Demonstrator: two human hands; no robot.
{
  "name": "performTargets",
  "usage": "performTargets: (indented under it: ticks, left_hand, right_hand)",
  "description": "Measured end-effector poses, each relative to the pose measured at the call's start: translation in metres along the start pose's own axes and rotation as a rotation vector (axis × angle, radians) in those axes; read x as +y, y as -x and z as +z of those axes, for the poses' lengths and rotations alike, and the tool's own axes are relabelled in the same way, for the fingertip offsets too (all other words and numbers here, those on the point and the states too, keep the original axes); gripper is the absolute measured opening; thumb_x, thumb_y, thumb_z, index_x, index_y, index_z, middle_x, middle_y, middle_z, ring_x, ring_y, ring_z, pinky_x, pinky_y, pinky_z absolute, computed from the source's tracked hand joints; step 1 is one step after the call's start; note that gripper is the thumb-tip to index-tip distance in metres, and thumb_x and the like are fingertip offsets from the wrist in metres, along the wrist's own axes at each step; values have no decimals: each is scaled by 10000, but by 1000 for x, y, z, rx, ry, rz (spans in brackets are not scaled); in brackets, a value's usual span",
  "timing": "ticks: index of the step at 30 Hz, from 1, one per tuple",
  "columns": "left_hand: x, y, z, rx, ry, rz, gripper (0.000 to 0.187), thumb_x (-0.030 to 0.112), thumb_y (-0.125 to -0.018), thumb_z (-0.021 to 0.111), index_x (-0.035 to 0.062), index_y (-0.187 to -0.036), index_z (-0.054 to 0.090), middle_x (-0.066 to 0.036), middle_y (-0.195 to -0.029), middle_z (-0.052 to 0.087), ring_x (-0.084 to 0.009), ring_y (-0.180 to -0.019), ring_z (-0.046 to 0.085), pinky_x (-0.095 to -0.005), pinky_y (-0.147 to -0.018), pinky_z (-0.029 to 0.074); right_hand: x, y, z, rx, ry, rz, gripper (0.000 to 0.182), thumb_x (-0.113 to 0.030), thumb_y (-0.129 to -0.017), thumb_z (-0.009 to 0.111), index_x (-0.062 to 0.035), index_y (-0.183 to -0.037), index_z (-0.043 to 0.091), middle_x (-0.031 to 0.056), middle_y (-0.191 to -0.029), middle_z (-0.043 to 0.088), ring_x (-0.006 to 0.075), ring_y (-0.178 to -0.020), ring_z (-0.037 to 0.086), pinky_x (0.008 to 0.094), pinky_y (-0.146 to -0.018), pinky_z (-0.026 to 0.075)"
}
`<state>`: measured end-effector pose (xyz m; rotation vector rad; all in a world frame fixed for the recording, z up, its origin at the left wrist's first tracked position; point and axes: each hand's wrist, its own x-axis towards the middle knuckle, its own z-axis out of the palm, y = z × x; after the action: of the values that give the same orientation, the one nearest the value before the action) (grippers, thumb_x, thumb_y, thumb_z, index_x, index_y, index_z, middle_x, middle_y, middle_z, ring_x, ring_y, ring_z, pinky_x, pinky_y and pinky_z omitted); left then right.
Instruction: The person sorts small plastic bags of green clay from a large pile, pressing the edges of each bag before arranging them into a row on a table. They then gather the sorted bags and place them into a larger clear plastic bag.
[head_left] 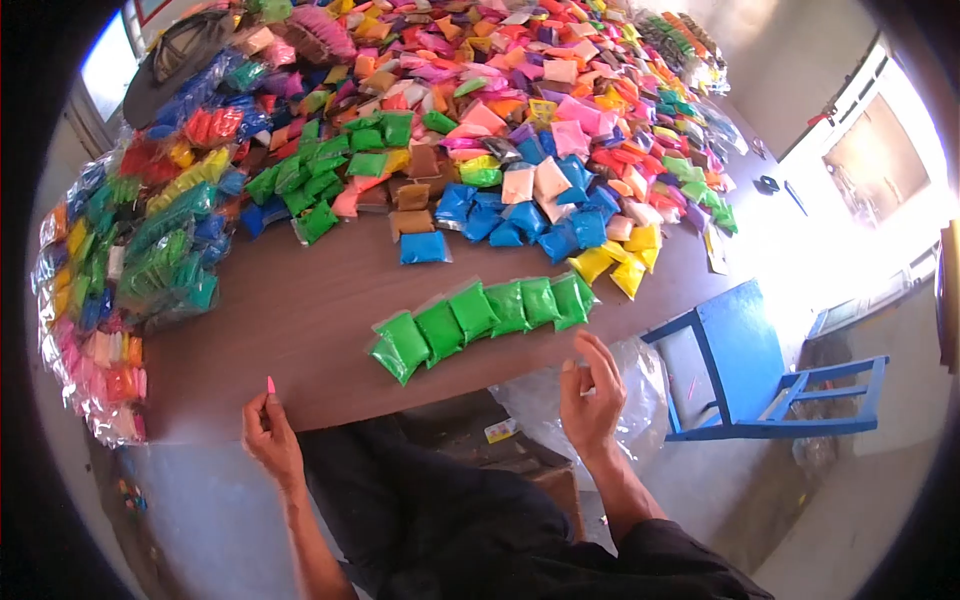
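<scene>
My left hand (270, 435) is at the table's front edge, its thumb and fingers pinched on a small pointed pink piece (270, 384) that is too small to identify. To the right, my right hand (591, 400) is raised just off the front edge. Its fingers are bent and apart from the thumb, with nothing visible between them. In front of it, a row of several green packets (470, 312) in clear plastic lies overlapping on the brown table (290, 330). Neither hand touches the row.
A big heap of coloured packets (480, 110) covers the table's far side. Clear bags of bundled packets (170, 260) are stacked along the left. A blue chair (745, 345) stands at right, beside a clear plastic bag (640, 390) below the edge. Single blue packet (425, 248) lies at the heap's front.
</scene>
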<state>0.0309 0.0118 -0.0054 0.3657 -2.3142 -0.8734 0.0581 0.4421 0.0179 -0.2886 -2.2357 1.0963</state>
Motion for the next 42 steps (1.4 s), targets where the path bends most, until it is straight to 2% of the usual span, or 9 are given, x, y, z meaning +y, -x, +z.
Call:
performTargets:
  ticks: [6,7,10,14,15,18,22,29,42]
  left_hand:
    - [-1,-1,-1,5,15,-22,184,195,-1088,730,15,-1109,763,-44,-893,717,-142,-758,623,-318,-712,531]
    - [0,-1,-1,5,20,-28,182,193,-1086,732,15,-1107,763,-44,-886,717,-142,-751,620,-316,-708,529]
    - [0,-1,2,20,27,-11,172,184,-1081,736,14,-1092,765,-46,-869,715,-141,-736,615,-313,-694,523]
    - [4,-1,2,21,12,-42,162,169,-1072,743,9,-1070,765,-56,-864,718,-145,-730,620,-321,-680,519]
    - [4,-1,1,23,7,-34,161,168,-1070,745,8,-1068,765,-57,-863,719,-147,-728,623,-324,-676,520]
    - [-1,-1,2,30,-5,-4,159,165,-1064,751,7,-1063,765,-62,-860,724,-153,-722,629,-332,-667,520]
    - [-5,0,2,25,-27,14,154,168,-1064,755,15,-1063,767,-67,-875,742,-167,-730,651,-337,-671,533]
    - [-3,0,1,12,-54,6,144,173,-1073,750,31,-1074,778,-78,-931,778,-190,-792,719,-336,-720,579]
    - [-2,1,1,14,-2,20,152,158,-1085,733,12,-1105,772,-76,-938,769,-172,-804,696,-327,-740,572]
  right_hand:
    - [-22,20,18,-219,-103,-250,289,19,-936,753,30,-1225,764,212,-1293,767,337,-1045,812,388,-868,655]
    - [-31,24,21,-260,-159,-205,276,2,-937,764,11,-1213,772,199,-1288,768,356,-1070,808,412,-884,660]
    - [-47,27,31,-323,-174,-264,274,-19,-932,785,-3,-1205,776,179,-1298,768,345,-1045,813,416,-863,666]
    - [-69,33,39,-470,-227,-237,298,-49,-918,817,-15,-1211,773,161,-1339,758,316,-899,819,402,-771,670]
    - [-69,35,45,-473,-249,-289,330,-68,-915,829,-14,-1233,759,169,-1374,744,275,-829,817,387,-746,666]
    - [-76,37,58,-494,-253,-371,356,-86,-918,834,-12,-1254,743,180,-1418,724,253,-803,816,378,-736,664]
    - [-86,37,65,-532,-283,-314,350,-96,-929,828,-5,-1254,734,193,-1459,703,277,-824,823,381,-724,663]
    - [-79,39,67,-503,-268,-337,350,-86,-923,828,-2,-1251,741,197,-1437,716,250,-772,815,371,-690,660]
    - [-60,28,54,-418,-163,-235,277,-67,-937,812,-11,-1202,757,185,-1427,721,222,-734,798,362,-673,652]
